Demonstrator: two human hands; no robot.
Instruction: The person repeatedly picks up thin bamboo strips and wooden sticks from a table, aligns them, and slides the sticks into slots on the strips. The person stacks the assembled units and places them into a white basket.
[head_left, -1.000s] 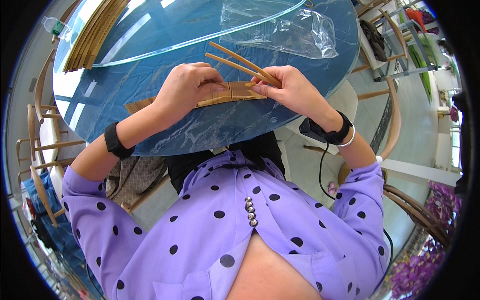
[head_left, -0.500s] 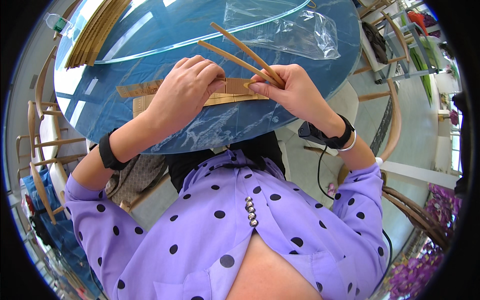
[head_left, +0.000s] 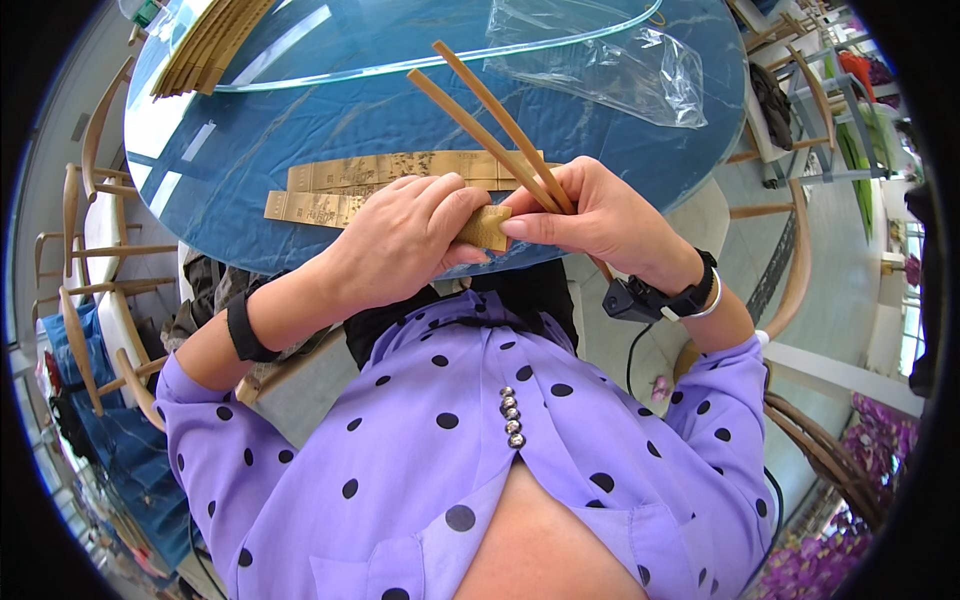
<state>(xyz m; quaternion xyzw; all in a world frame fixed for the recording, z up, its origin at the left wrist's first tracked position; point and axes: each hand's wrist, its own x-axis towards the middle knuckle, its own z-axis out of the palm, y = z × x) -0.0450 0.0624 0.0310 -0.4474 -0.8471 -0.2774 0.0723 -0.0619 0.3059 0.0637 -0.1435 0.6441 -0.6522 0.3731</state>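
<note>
My left hand [head_left: 405, 235] is closed around a gold paper chopstick sleeve [head_left: 485, 228], just over the table's near edge. The printed tail of a strip pokes out to the left behind my wrist. With thumb and fingers, my right hand [head_left: 600, 215] pinches the sleeve's right end. That same hand also grips a pair of wooden chopsticks [head_left: 460, 121], which slant up and left with their tips apart. More flat gold sleeves [head_left: 340, 173] with dark printing lie on the table just beyond my left hand. My fingers hide part of the held sleeve.
The round blue marble-patterned table [head_left: 330, 120] carries a clear glass disc with a curved edge. A fanned stack of gold sleeves [head_left: 210, 50] lies at the far left. Clear plastic wrapping [head_left: 640, 75] rests at the far right. Wooden chairs [head_left: 795, 255] stand around.
Both hands have come nearer to my body with the sleeve, whose right end is now lifted and tilted toward me. The sleeves on the table are more exposed. The chopsticks stay in my right hand.
</note>
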